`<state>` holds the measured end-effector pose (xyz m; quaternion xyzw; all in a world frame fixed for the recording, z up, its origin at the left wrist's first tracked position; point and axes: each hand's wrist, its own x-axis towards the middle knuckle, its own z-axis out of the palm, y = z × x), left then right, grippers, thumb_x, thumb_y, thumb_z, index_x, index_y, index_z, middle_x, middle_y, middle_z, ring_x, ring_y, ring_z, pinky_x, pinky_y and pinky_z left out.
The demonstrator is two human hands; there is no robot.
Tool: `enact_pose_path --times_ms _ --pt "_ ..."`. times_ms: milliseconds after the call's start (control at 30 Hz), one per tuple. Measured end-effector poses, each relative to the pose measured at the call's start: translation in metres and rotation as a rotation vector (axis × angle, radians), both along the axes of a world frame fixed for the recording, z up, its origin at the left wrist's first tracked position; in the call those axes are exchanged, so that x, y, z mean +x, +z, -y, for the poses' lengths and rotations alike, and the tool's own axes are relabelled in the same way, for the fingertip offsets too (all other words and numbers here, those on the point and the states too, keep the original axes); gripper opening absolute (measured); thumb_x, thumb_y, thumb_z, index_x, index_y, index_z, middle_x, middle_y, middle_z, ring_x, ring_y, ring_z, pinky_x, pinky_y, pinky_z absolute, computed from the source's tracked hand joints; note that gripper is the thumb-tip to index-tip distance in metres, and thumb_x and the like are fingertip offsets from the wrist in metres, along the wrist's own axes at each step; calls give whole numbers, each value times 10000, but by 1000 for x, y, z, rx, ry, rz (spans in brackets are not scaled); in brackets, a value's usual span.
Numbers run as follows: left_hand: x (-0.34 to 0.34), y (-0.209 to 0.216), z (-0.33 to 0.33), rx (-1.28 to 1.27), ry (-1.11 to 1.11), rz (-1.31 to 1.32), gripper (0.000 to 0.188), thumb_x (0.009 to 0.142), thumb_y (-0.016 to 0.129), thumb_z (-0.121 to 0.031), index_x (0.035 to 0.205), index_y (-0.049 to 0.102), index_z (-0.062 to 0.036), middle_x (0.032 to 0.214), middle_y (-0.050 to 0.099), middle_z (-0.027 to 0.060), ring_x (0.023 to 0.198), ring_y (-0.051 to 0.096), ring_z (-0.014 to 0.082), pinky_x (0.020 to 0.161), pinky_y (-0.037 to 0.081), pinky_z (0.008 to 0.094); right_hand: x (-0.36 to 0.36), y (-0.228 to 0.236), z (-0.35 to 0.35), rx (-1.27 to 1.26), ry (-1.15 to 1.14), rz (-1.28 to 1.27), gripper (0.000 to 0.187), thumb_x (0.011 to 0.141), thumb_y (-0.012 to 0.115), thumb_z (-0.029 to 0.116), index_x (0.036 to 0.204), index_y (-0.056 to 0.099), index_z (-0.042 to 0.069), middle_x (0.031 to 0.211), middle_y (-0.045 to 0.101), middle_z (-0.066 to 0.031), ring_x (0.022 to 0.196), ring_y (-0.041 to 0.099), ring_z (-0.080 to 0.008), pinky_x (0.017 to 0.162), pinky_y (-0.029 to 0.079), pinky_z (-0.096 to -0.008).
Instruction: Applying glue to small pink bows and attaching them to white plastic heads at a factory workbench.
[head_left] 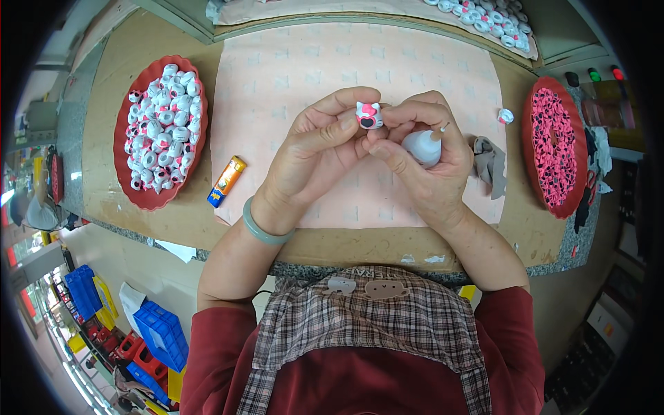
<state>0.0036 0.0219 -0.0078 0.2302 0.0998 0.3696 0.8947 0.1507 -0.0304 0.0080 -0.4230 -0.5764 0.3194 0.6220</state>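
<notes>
Between the thumb and fingers of my left hand [304,149] is a small white cat-head figurine [369,116] with a pink bow and a black heart-shaped patch edged in pink. My right hand [443,169] curls round a small pale squeeze bottle [421,149] with a thin needle tip pointing up and right. Its thumb and forefinger come close to the figurine's right side; whether they touch it or pinch a tiny part, I cannot tell. Both hands are raised over a pale pink printed sheet [332,200].
Left stands a red scalloped tray [122,173] heaped with white figurines; right, another red tray [536,149] of small pink-and-black pieces. A grey cloth [490,166] and one white piece [505,115] lie near the right tray. An orange-and-blue tube [227,181] lies left. More figurines [491,21] sit on the back shelf.
</notes>
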Motion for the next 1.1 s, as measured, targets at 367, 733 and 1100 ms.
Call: enact_pose_path --times_ms 367,733,1100 --pt "0 7 4 457 212 -397 268 880 563 -36 1138 562 37 974 641 110 877 612 143 820 506 271 5 -6 -3 -191 19 -193 200 789 677 -3 930 537 22 862 572 -30 732 550 -74 652 473 -199" --pt "3 9 8 434 236 -488 275 866 565 -2 1133 553 62 949 644 116 842 612 142 777 497 250 8 -19 -7 -346 148 -406 135 832 638 27 915 533 42 770 562 -18 639 516 -63 559 429 -197" --pt "4 11 9 582 288 -492 335 848 577 43 1176 516 62 1072 605 116 990 594 173 860 489 271 15 -14 -15 -376 186 -501 146 828 652 36 948 570 30 772 570 -25 634 519 -64 563 440 -196"
